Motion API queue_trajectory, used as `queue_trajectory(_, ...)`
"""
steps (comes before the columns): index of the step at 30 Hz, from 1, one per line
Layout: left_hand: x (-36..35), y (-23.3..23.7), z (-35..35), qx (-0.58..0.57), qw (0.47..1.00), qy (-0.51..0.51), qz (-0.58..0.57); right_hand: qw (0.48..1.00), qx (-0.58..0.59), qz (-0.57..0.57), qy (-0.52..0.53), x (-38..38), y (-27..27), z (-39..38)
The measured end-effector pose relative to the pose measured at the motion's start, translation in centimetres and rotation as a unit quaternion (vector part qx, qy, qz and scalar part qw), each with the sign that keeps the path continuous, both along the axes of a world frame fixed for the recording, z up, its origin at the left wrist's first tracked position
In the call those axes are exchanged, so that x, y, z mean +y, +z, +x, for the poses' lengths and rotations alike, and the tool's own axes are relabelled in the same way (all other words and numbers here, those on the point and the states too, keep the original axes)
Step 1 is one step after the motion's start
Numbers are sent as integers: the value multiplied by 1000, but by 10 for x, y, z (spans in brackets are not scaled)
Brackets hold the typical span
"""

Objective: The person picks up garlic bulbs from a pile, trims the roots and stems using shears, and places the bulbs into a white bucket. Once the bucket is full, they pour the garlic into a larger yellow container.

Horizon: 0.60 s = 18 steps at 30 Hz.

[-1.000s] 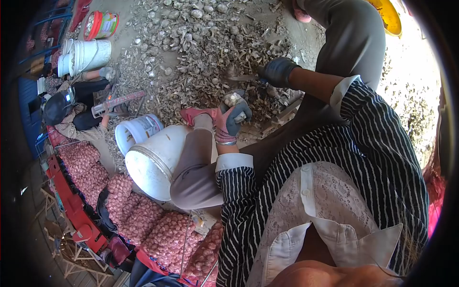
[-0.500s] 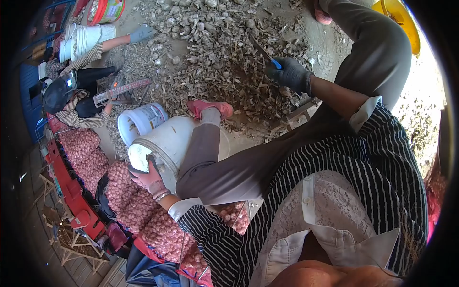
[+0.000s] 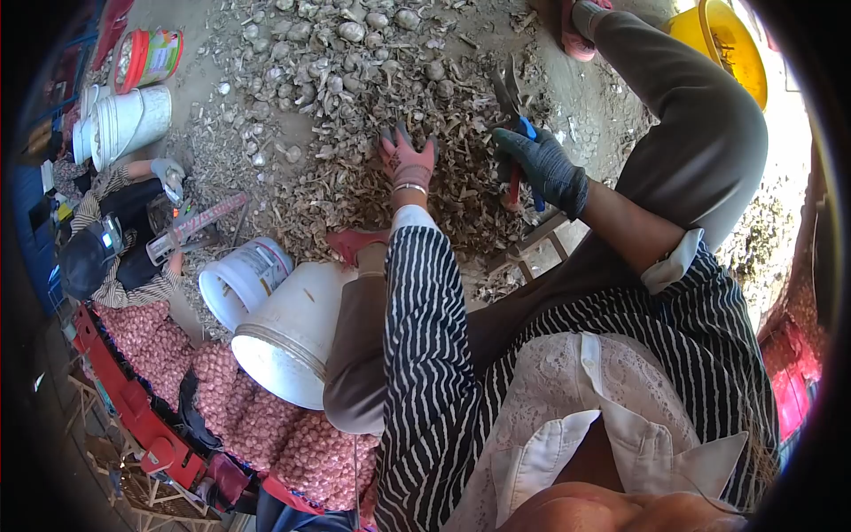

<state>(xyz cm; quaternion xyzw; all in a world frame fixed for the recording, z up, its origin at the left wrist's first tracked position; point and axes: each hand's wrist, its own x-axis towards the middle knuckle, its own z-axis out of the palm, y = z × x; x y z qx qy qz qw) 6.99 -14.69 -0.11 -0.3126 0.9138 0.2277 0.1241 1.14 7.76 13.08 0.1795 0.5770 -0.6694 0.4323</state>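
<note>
We have one view, worn on the head: a wide fisheye tipped steeply down and forward. Our shirt (image 3: 603, 390) fills the near bottom edge, our left hand (image 3: 406, 161) and right hand (image 3: 542, 164) sit higher, and the ground (image 3: 208, 53) runs to the top.

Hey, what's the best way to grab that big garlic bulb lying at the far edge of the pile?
Take the garlic bulb around its rounded body, coming straight down from above with the open left hand. It lies loose among the trimmings, sides exposed. The right hand is shut on the shears.
</note>
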Motion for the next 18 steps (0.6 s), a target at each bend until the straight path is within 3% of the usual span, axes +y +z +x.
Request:
queue_trajectory(1, 15, -15, -4, -104, 992, 43, 54, 1000, 4, 1, -8, -2, -2, -2)
queue_trajectory(3, 58, -18, 4, -188, 981, 41, 11, 1000, 5, 9, -21, -1, -3, 0)
queue_trajectory(6, 80, -9, 34, -237, 970, -3, 57, 1000, -8, 7, -19, -3, -2, 0)
queue_trajectory(8, 80, -3, 56, -339, 914, -172, 143, 1000, -3, -16, -19, -4, -5, 3)
queue_trajectory(11, 61, 2, 75, -372, 904, -124, 171, 999, 4, -26, -21, -2, -7, 6)
queue_trajectory(13, 45, 23, 58, -341, 915, -136, 170, 999, -5, -24, -42, -1, -5, 5)
queue_trajectory(15, 36, 25, 31, -178, 979, -56, 81, 999, -3, -15, -32, 1, -13, 5)
queue_trajectory(18, 35, 15, -15, -89, 992, -34, 79, 1000, -3, 0, -26, 2, -19, 5)
